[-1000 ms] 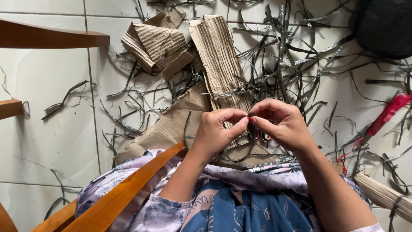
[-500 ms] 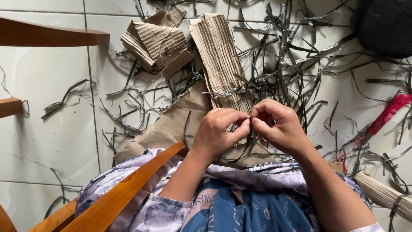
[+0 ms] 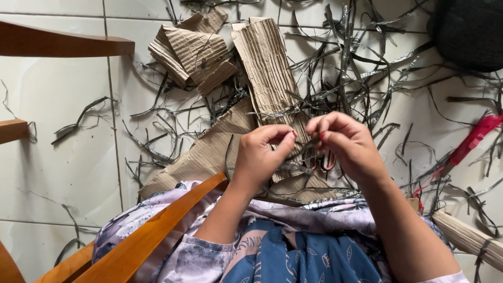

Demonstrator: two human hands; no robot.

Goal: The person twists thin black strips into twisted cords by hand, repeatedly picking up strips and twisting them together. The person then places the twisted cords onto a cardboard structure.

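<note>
My left hand (image 3: 262,157) and my right hand (image 3: 348,147) are held close together above my lap, fingertips pinching a thin dark shiny strip (image 3: 306,149) between them. The strip bends and loops between the two hands, and its loose end curves down on the left. Behind my right fingers a pair of red-handled scissors (image 3: 327,160) shows on the floor. Corrugated cardboard pieces (image 3: 267,63) lie on the white tiled floor just beyond the hands.
Many dark cut strips (image 3: 361,68) litter the tiles. A wooden chair arm (image 3: 152,236) crosses my lap at lower left; another wooden rail (image 3: 63,44) is at upper left. A red-handled tool (image 3: 474,139), a dark round object (image 3: 471,31) and a bundle of sticks (image 3: 466,236) lie to the right.
My hands have drawn slightly apart and my fingers have shifted along the strip, which now shows more clearly between them. Nothing else has moved.
</note>
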